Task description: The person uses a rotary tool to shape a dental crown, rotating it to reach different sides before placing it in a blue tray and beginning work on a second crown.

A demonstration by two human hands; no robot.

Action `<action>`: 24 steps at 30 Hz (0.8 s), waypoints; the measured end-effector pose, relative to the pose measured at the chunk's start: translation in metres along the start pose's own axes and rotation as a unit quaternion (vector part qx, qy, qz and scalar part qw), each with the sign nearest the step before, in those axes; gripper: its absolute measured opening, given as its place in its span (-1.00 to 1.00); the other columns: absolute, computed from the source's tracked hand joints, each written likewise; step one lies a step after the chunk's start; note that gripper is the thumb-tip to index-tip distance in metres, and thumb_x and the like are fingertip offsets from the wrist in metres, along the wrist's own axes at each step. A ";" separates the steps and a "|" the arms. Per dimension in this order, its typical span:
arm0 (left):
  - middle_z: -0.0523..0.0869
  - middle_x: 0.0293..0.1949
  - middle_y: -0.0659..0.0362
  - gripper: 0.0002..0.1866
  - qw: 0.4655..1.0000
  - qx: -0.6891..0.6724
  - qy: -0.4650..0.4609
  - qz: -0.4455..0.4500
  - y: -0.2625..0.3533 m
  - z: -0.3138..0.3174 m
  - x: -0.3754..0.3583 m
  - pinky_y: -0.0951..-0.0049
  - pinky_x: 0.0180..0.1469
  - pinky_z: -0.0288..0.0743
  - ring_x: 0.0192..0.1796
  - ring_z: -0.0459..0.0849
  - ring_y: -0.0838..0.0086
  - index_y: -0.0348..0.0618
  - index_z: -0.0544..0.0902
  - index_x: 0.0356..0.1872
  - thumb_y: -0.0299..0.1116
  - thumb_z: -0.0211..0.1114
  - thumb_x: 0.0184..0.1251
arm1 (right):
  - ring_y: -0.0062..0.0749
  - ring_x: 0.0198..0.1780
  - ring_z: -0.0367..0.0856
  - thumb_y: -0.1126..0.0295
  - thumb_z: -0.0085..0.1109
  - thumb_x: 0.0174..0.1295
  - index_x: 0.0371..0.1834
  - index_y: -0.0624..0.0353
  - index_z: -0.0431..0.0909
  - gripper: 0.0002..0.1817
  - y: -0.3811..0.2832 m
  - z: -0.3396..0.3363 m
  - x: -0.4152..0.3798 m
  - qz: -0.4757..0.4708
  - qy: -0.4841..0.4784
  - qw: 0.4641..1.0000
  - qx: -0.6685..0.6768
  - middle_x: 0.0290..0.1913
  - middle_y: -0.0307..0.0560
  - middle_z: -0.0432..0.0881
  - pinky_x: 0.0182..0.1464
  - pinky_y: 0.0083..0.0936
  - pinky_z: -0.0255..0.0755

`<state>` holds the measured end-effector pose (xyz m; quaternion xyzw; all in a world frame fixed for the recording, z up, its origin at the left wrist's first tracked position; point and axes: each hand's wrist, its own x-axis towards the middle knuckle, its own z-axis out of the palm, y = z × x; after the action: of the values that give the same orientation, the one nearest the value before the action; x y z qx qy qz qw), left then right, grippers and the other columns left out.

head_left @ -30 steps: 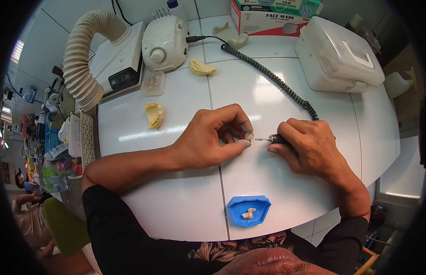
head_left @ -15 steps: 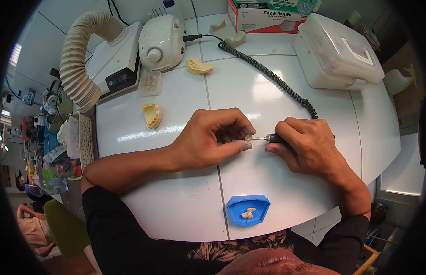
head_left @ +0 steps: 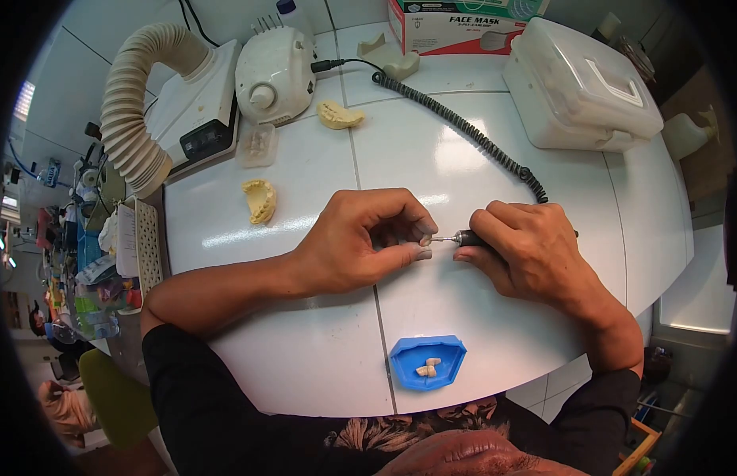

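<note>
Between thumb and fingertips, my left hand [head_left: 367,242] pinches a small dental crown [head_left: 425,239], mostly covered by the fingers. Greyish dust coats those fingertips. My right hand [head_left: 531,250] is wrapped round a black rotary handpiece [head_left: 468,238], its thin metal bur [head_left: 444,239] pointing left with the tip right at the crown. A coiled black cord [head_left: 471,131] runs from near the right hand to the white control unit [head_left: 275,75]. Below the hands, a blue tray [head_left: 405,376] holds a few small tooth-coloured pieces [head_left: 428,367].
Yellowish dental casts [head_left: 260,201] lie on the white tiled table [head_left: 305,349], left of my hands and further back. A ribbed hose [head_left: 118,111] arches over the left side. A clear-lidded case [head_left: 582,87] and a face mask box [head_left: 463,32] stand behind. A person [head_left: 67,408] is at far left.
The view has shifted slightly. Both hands keep nearly the same pose, with the bur still at the crown. The person at far left has changed posture.
</note>
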<state>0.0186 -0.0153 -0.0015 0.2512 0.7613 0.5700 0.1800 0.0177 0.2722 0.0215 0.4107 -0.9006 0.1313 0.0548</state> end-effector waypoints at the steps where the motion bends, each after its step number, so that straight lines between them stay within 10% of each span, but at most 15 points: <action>1: 0.86 -0.12 0.20 -0.75 1.000 0.003 -0.001 -0.002 0.001 -0.001 0.000 0.60 -0.09 0.68 -0.12 0.81 0.67 -0.28 0.77 0.10 -0.59 0.52 0.46 | -0.24 -0.48 0.71 -0.01 0.46 0.48 -0.28 0.07 0.61 -0.60 0.000 0.000 0.000 -0.001 0.002 1.000 -0.001 -0.45 -0.21 0.62 -0.50 -0.27 0.49; 24: 0.89 -0.09 0.13 -0.79 1.000 0.006 -0.003 -0.022 0.000 0.001 0.000 0.57 -0.01 0.75 -0.07 0.86 0.60 -0.34 0.78 0.05 -0.59 0.54 0.47 | -0.26 -0.42 0.77 0.02 0.49 0.46 -0.26 0.04 0.65 -0.64 -0.003 0.001 -0.001 0.009 -0.005 1.000 -0.007 -0.41 -0.21 0.66 -0.45 -0.29 0.53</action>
<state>0.0188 -0.0147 -0.0019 0.2371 0.7697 0.5606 0.1927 0.0211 0.2707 0.0208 0.4033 -0.9053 0.1231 0.0522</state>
